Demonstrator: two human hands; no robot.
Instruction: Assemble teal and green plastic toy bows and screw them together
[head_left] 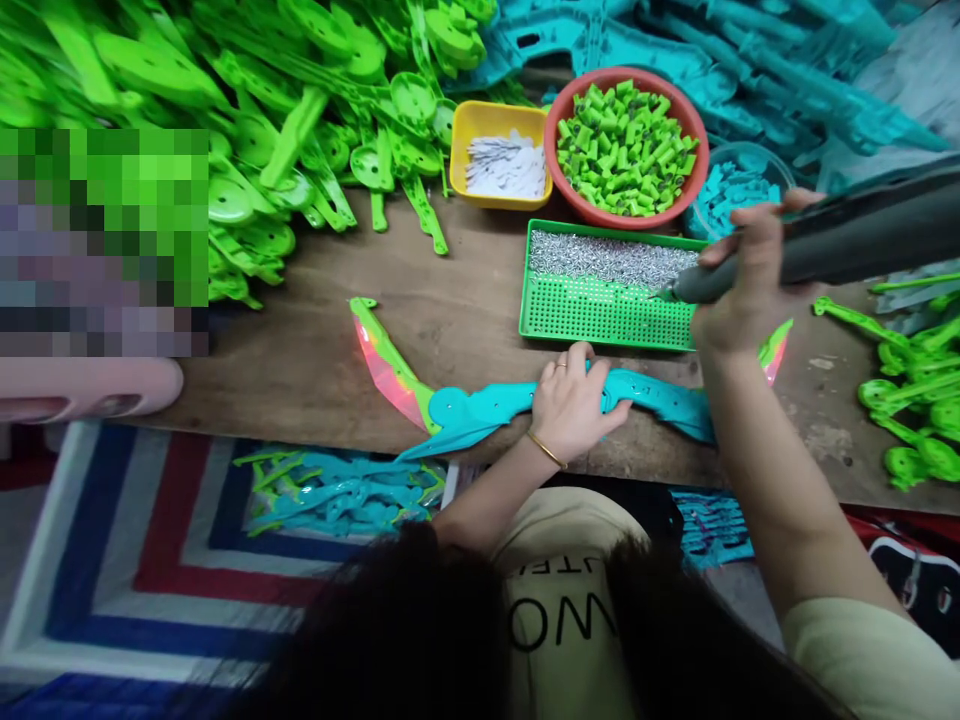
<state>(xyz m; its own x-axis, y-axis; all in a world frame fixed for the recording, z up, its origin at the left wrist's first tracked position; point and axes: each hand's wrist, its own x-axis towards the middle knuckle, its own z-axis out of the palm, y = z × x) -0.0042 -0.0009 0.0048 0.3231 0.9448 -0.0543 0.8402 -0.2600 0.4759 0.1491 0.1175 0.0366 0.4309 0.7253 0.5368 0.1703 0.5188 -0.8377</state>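
My left hand [571, 400] lies over the middle of a blue plastic toy bow [487, 402], its fingers wrapped round the body. At the bow's left end a green and pink blade-like arm [390, 370] sticks out; a similar tip [776, 350] shows at the right, partly hidden by my right forearm. In my right hand [742, 285] is a dark electric screwdriver [847, 225], held slanting with its bit down to the left. The bit is over a green perforated tray [600, 325], close to the silvery screws [611, 258] heaped along its far side. Whether it touches a screw I cannot tell.
Behind the tray stand a yellow bin [501, 203] of white strips, a red bowl [628, 222] of small green pieces and a clear tub [739, 180] of blue pieces. Green parts [300, 100] pile up left, blue parts [720, 60] behind, more green parts [915, 390] right.
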